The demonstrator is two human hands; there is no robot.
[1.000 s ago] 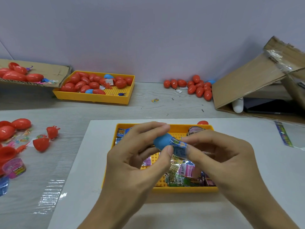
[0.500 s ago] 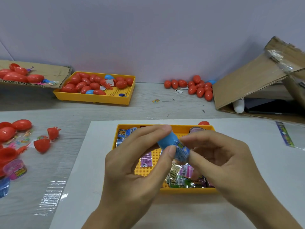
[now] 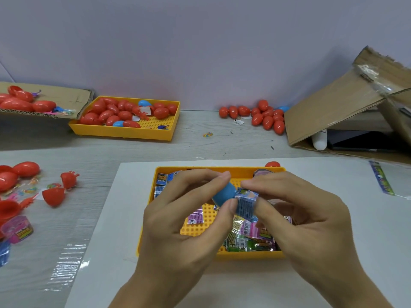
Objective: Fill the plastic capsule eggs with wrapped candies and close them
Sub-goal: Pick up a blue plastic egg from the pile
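Note:
My left hand (image 3: 180,221) pinches a blue capsule egg half (image 3: 223,194) between thumb and fingers, above the near yellow tray (image 3: 222,170). My right hand (image 3: 304,218) pinches a blue wrapped candy (image 3: 245,202) and holds it against the open mouth of that half. Several more wrapped candies (image 3: 249,236) lie in the tray below my hands. Whether any candy sits inside the half is hidden by my fingers.
A far yellow tray (image 3: 124,132) holds several red eggs. More red eggs (image 3: 262,116) lie by the wall beside a cardboard box (image 3: 333,107). Open red egg halves (image 3: 53,195) and a pink tub (image 3: 19,228) sit at the left. A white sheet (image 3: 115,230) lies under the near tray.
Both hands have shifted slightly lower and right over the tray. The candy has been pushed closer into the blue half's mouth, with its wrapper more crumpled.

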